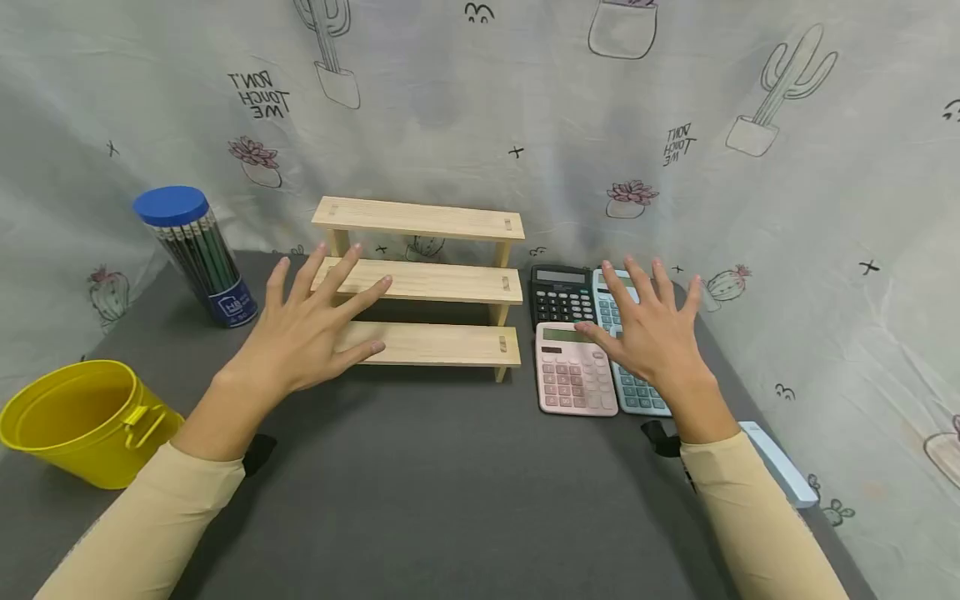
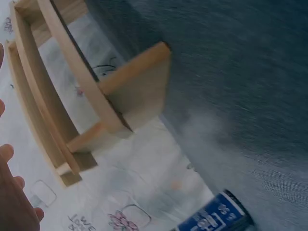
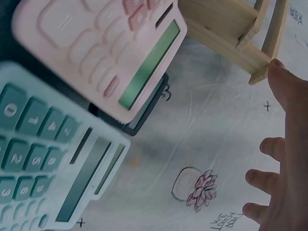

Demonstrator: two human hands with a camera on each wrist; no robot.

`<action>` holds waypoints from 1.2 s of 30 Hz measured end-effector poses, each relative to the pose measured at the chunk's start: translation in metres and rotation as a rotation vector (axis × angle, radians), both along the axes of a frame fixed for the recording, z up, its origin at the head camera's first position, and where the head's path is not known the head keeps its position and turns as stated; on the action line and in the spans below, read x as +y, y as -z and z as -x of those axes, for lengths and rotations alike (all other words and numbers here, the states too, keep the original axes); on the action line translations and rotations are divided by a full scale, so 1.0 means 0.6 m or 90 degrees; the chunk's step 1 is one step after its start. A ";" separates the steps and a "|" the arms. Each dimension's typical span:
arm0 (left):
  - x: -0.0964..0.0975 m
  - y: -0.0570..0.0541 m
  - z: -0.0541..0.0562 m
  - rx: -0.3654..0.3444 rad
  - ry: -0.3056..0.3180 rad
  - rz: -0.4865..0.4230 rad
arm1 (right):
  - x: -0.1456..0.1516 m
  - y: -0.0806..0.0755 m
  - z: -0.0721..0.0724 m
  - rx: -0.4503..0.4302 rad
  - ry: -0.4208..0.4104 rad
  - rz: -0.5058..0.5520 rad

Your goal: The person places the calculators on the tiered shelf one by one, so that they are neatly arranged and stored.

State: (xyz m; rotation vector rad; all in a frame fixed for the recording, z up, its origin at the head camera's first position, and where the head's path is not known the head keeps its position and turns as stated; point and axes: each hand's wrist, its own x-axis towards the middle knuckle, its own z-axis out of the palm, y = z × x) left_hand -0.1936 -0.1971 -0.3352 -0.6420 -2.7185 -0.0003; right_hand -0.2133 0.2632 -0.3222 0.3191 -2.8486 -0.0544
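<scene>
1. Left hand (image 1: pixel 303 333) and right hand (image 1: pixel 656 333) hang apart, fingers spread, holding nothing.
2. Pink calculator (image 1: pixel 576 379), blue calculator (image 1: pixel 641 396), black calculator (image 1: pixel 561 292) lie right of the shelf (image 1: pixel 442 283). Imo unstarted or finished, can't tell which.
3. Yellow bucket (image 1: pixel 78 454) only shows in head view; key digits (image 3: pixel 16 159) only readable from right wrist.

Rack (image 1: pixel 450 343), calculators (image 1: pixel 576 375), bucket (image 1: pixel 82 442) on table (image 1: pixel 450 492)
</scene>
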 end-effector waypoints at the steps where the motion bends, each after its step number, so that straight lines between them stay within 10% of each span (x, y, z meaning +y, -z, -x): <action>1: -0.002 0.004 0.000 -0.002 0.001 -0.003 | 0.006 0.002 -0.001 0.001 0.005 -0.001; 11: -0.018 0.039 -0.015 -0.062 0.005 -0.019 | 0.053 0.010 -0.008 -0.009 0.014 0.008; 29: -0.055 0.036 -0.021 -0.135 -0.025 -0.075 | 0.085 0.039 -0.001 -0.051 -0.005 0.103; 36: -0.076 0.046 -0.021 -0.232 -0.034 -0.103 | 0.102 0.048 -0.004 -0.066 -0.018 0.147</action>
